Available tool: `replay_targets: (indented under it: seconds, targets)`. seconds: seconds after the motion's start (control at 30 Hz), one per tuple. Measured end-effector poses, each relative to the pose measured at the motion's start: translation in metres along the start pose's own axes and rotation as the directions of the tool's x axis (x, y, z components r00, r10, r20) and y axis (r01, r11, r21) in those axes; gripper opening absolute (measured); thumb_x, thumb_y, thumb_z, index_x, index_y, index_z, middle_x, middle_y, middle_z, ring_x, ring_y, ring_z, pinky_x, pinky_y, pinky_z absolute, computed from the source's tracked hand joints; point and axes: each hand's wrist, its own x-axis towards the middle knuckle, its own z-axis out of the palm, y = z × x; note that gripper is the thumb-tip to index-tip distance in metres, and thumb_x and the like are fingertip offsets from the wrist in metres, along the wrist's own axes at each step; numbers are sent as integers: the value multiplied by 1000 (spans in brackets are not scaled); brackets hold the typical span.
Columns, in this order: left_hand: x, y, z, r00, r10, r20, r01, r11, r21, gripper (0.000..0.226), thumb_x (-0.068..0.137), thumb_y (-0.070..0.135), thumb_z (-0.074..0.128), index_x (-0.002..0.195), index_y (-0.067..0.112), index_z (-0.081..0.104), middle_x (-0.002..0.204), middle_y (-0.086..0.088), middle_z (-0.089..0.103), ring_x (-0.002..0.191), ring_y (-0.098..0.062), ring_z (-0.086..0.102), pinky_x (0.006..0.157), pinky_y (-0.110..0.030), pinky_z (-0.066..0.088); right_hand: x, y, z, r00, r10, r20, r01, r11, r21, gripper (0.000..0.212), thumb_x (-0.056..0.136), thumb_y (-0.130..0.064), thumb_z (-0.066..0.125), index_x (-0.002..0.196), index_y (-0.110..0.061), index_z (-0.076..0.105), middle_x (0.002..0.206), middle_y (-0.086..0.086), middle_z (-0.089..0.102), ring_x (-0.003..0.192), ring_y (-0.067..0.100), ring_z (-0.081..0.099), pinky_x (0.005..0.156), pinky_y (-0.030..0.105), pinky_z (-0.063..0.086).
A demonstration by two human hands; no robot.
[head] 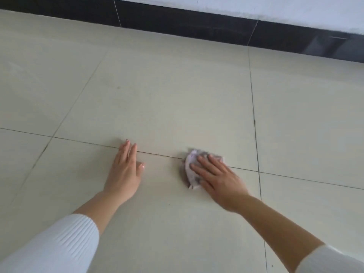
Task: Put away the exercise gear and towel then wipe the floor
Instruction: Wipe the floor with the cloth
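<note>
A small crumpled pale lilac cloth (192,166) lies on the beige tiled floor (167,95), across a grout line. My right hand (218,180) lies flat on top of the cloth with straight fingers, pressing it to the tile. Flat on the floor to the left of it rests my left hand (126,170), fingers together and pointing away from me, about a hand's width from the cloth. Both arms wear white sleeves pushed up the forearm. No exercise gear or towel is in view.
A black skirting band (197,26) runs along the foot of a white wall (256,6) at the far side. Dark grout lines cross the tiles. A small dark speck (118,87) sits on the tile ahead of my left hand.
</note>
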Motion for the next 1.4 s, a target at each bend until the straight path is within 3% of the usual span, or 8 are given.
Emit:
replay_targets:
  seconds: [0.1,0.23,0.47,0.73,0.9,1.13,1.3,1.4]
  targets:
    - [-24,-8,-6,991,-126,34,125,992,27,71,97,35,49,152,8,13,161,-12,-5,148,-25,-6,119,-34,3,19,37,-22,820,573,-3,-567,812,137,50,102,-46,22,152,-43,14,160,-16,-4,150,18,-6,121,37,0]
    - [-47,-10,-10,968,-238,83,234,971,46,74,96,43,46,153,11,10,160,-15,-9,148,-26,-9,119,-36,1,38,9,-20,722,690,49,-687,707,167,51,103,-41,20,154,-38,10,163,-4,-3,149,28,-11,120,41,-6]
    - [-96,-40,-30,944,-224,243,153,948,279,77,97,51,36,153,15,-3,159,-16,-11,148,-29,-5,120,-37,7,-23,-135,31,996,45,78,-48,998,36,49,98,-40,30,147,-38,36,160,0,23,148,34,13,121,40,4]
    - [-154,-51,-45,907,-243,343,95,913,397,73,99,47,33,153,15,-4,160,-10,-10,149,-23,1,119,-36,11,-48,-129,42,789,-567,235,582,813,9,46,97,-40,34,140,-34,47,153,-2,39,146,25,25,119,44,22]
    - [-151,-55,-53,895,-204,397,23,909,417,74,99,49,33,153,15,-4,161,-7,-9,149,-21,1,119,-34,12,-24,-47,12,997,-37,65,36,999,20,54,95,-56,17,148,-46,24,159,-15,11,149,15,4,121,34,11]
    - [-143,-67,-56,914,-145,380,-19,917,398,71,99,49,30,153,21,-6,160,-7,-12,148,-21,-2,119,-32,8,46,-43,0,786,615,59,-616,774,143,53,102,-41,20,154,-38,9,163,-4,-3,148,30,-12,120,45,-5]
    - [-118,-79,-46,922,-161,352,17,926,377,70,99,51,20,152,19,-13,158,-13,-18,148,-25,-12,120,-34,0,75,-119,26,986,128,104,-136,989,66,52,100,-35,31,152,-32,25,163,4,10,147,41,2,119,53,7]
    - [-91,-94,-47,945,-135,299,14,927,376,75,95,57,9,152,12,-8,159,-15,-13,148,-26,-9,121,-35,1,48,-177,45,936,-289,200,285,957,50,58,94,-39,20,150,-29,33,161,4,18,147,39,2,118,58,3]
